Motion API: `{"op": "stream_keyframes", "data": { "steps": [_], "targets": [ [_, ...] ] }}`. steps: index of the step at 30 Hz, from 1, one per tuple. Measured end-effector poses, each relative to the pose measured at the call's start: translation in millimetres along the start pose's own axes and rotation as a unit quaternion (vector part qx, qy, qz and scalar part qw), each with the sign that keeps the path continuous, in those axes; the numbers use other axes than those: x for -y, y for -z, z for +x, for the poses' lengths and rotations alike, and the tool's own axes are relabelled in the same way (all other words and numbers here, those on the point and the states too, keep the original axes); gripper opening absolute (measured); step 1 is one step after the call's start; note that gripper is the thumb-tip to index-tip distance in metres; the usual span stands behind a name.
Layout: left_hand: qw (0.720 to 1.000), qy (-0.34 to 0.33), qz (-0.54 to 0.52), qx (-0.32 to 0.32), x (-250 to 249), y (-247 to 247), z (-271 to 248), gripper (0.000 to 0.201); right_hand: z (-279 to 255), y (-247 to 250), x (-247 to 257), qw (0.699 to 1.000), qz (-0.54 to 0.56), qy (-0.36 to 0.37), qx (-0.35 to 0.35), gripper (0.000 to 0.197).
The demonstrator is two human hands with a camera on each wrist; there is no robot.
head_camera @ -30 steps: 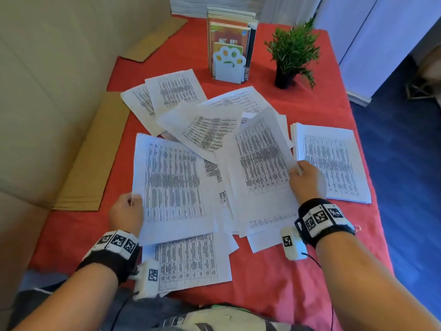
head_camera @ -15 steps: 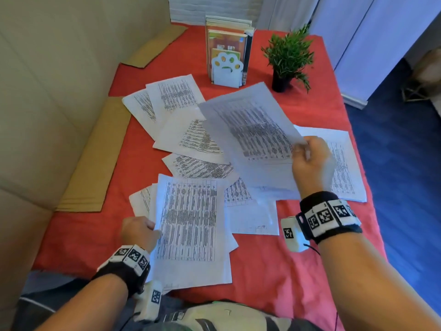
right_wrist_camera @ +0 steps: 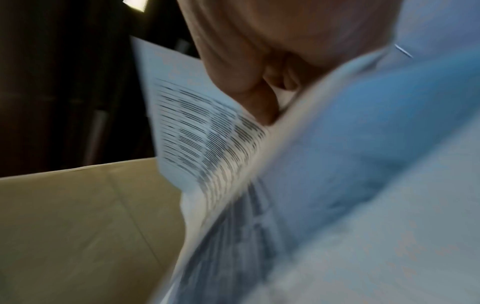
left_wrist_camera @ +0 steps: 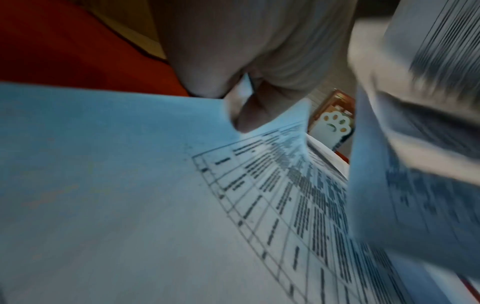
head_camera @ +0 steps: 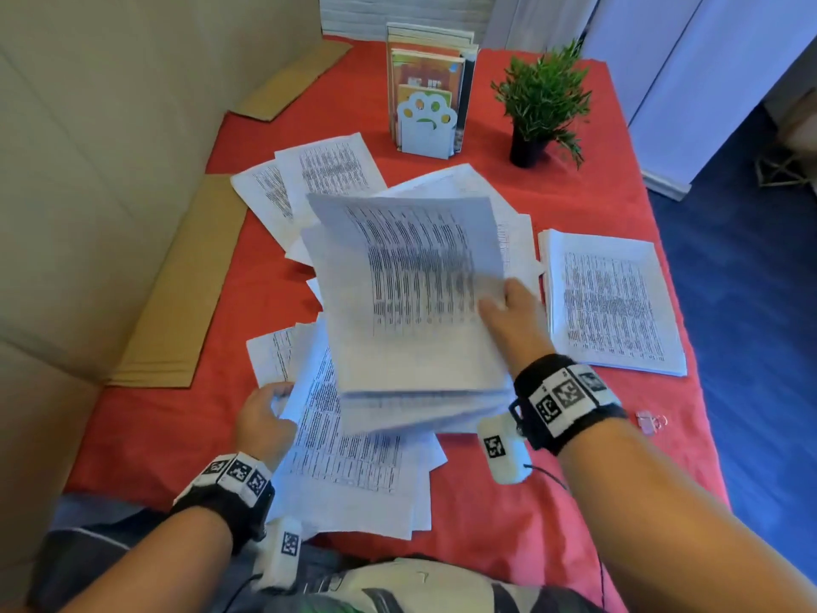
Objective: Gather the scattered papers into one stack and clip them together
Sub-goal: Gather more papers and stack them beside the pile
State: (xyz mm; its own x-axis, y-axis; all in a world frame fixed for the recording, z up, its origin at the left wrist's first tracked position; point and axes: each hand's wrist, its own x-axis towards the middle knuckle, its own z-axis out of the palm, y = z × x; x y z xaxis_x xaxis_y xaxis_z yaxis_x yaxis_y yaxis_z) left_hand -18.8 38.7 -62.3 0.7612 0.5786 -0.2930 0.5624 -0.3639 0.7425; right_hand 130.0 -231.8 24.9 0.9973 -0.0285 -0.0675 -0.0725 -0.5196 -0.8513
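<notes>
White printed sheets lie scattered over a red tablecloth. My right hand pinches a bundle of sheets by its right edge and holds it raised above the table's middle; the wrist view shows the thumb on that bundle. My left hand grips the left edge of a near pile of sheets, its thumb lying on the top page. A squared stack of papers lies at the right. More loose sheets lie at the far left. A small clear binder clip rests near the right edge.
A book holder with a white paw-shaped front and a small potted plant stand at the back. Cardboard strips lie along the left edge beside a beige wall. Blue floor drops off to the right.
My right hand lifted sheets from the middle, swung them right, and now carries the bundle back left and nearer. My left hand drew its sheets toward me and now lifts their left edge.
</notes>
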Motion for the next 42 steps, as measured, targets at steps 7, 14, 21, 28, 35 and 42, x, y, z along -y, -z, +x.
{"op": "stream_keyframes", "data": {
  "steps": [7,14,21,28,35,42],
  "targets": [
    [0.987,0.073,-0.145,0.008,-7.9,-4.1,-6.7,0.03,-43.9,-62.0,-67.7,0.968,-0.023,-0.202,0.147,0.015],
    [0.999,0.032,-0.038,-0.004,3.7,-2.6,-0.6,0.107,-41.3,-85.4,-57.4,0.97,-0.044,-0.129,0.202,0.024],
    [0.994,0.053,-0.09,-0.03,28.2,19.9,1.0,0.086,50.7,-90.9,-44.8,0.979,-0.126,-0.017,0.16,0.05],
    [0.988,0.052,-0.056,-0.136,43.8,57.5,12.4,0.042,63.6,-112.9,-39.1,0.838,-0.426,0.126,0.316,0.055],
    [0.938,0.101,-0.057,-0.327,21.1,113.8,37.7,0.028,18.7,-90.9,-52.4,0.829,-0.47,0.155,0.259,0.043],
    [0.956,0.034,-0.117,-0.267,-37.9,93.4,40.9,0.028,19.2,-63.2,-53.2,0.912,-0.368,0.103,0.149,0.04]
  ]
}}
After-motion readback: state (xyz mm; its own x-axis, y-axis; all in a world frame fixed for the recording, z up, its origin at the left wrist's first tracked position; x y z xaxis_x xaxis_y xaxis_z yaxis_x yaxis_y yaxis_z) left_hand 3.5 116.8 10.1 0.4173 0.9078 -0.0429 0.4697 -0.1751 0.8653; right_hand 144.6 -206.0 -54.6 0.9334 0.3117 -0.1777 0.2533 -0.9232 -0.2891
